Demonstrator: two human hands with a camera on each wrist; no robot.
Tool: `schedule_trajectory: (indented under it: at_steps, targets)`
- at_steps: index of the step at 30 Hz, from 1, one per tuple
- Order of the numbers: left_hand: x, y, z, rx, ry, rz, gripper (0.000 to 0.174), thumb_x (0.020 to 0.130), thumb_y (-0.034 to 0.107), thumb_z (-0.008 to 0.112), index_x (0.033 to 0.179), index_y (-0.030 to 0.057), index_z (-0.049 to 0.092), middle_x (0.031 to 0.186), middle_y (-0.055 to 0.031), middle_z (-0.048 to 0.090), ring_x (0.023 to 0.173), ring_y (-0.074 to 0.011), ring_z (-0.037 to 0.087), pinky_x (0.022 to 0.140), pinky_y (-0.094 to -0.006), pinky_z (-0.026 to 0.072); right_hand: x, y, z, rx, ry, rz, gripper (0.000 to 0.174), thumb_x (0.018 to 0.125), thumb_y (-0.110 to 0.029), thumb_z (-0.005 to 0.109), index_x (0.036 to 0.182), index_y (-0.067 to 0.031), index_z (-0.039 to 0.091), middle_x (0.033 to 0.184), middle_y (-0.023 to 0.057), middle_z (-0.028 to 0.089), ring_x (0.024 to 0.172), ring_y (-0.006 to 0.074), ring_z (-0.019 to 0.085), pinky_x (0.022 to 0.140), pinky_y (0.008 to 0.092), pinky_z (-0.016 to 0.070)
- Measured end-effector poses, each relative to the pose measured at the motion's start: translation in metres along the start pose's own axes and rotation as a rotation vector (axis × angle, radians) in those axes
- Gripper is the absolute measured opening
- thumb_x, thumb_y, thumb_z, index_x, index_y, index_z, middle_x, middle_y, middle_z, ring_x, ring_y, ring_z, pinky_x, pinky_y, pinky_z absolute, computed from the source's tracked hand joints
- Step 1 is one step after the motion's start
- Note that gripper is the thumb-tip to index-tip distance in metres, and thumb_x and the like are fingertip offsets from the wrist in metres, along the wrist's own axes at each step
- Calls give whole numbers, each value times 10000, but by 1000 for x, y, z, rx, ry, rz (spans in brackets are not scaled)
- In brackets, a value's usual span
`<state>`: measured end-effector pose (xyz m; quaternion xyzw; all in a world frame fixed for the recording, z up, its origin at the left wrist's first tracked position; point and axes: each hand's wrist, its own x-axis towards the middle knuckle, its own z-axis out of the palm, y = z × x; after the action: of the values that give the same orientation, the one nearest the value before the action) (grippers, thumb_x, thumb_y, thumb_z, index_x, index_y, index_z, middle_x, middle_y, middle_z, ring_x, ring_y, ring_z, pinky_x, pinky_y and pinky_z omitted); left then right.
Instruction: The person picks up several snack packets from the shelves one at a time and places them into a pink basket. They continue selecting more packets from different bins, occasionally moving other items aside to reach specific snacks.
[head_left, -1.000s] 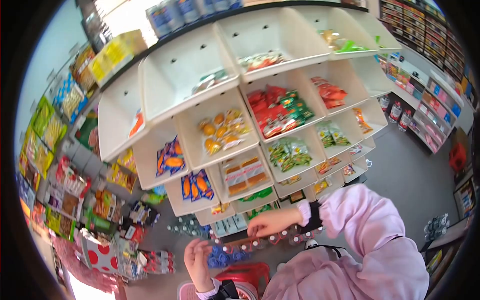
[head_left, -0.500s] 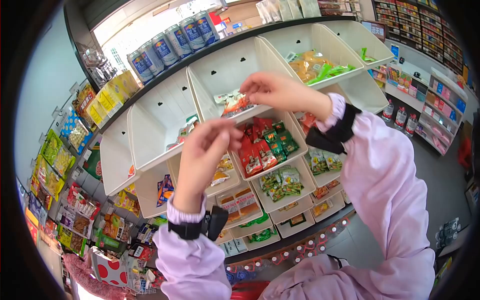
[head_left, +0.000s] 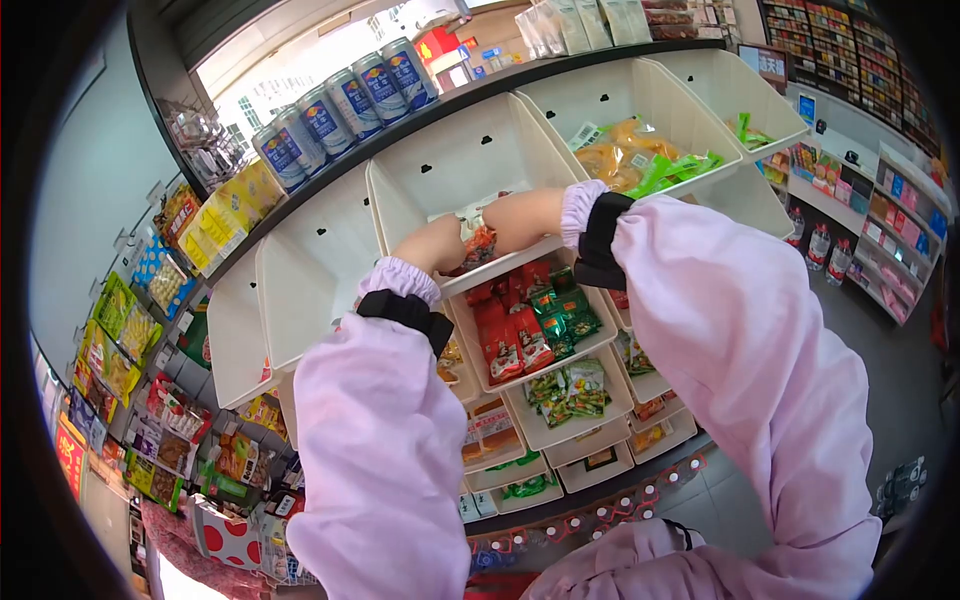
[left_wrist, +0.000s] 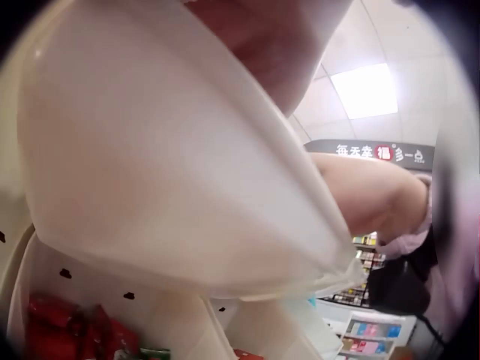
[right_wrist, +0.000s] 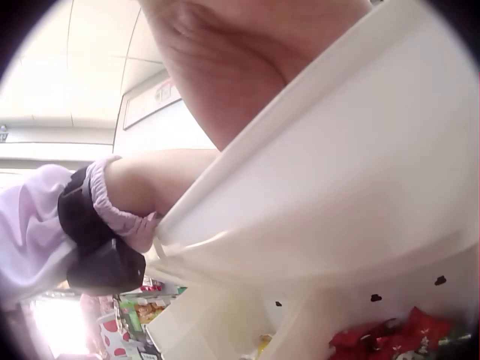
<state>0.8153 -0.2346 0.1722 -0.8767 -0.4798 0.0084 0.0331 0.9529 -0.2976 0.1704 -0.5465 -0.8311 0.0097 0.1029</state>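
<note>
In the head view both hands reach over the front lip of a white bin (head_left: 440, 180) in the top row. Small red-and-white snack packets (head_left: 478, 245) lie at its bottom, between and under the hands. The left hand (head_left: 432, 245) comes in from the left, and the right hand (head_left: 520, 218) from the right, close together. Their fingers point down among the packets and are mostly hidden. In both wrist views the white bin wall (left_wrist: 172, 165) covers the fingertips; only palm and wrist show. I cannot tell whether either hand grips a packet.
Below sits a bin of red and green packets (head_left: 530, 325). To the right, another bin holds yellow-brown bags (head_left: 620, 160) and green packets. Blue cans (head_left: 350, 105) line the black top ledge. Hanging snack bags (head_left: 120, 315) cover the left wall.
Both hands have risen from low in front of the body to the top-row bin, then dipped into it. They are now nearer each other, with their fingers among the packets.
</note>
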Motion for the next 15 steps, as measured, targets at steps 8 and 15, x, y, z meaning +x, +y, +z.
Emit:
schedule_trajectory:
  at_steps: [8,15]
  targets:
    - [-3,5,-7,-214,38,-114,314,702,89,515,991,-35,527,875,-196,590,719,-285,614,548,-353,484,12,8,3,293,-48,143,362,682,-202,612,932,57,578,756,150,602,652,226,602,549,308,464]
    - [-8,2,-21,-564,259,-95,400,695,106,545,1059,-37,461,788,-171,589,550,-207,606,474,-308,474,10,21,-6,575,267,248,232,751,-103,564,914,62,569,727,91,596,583,145,589,524,241,489]
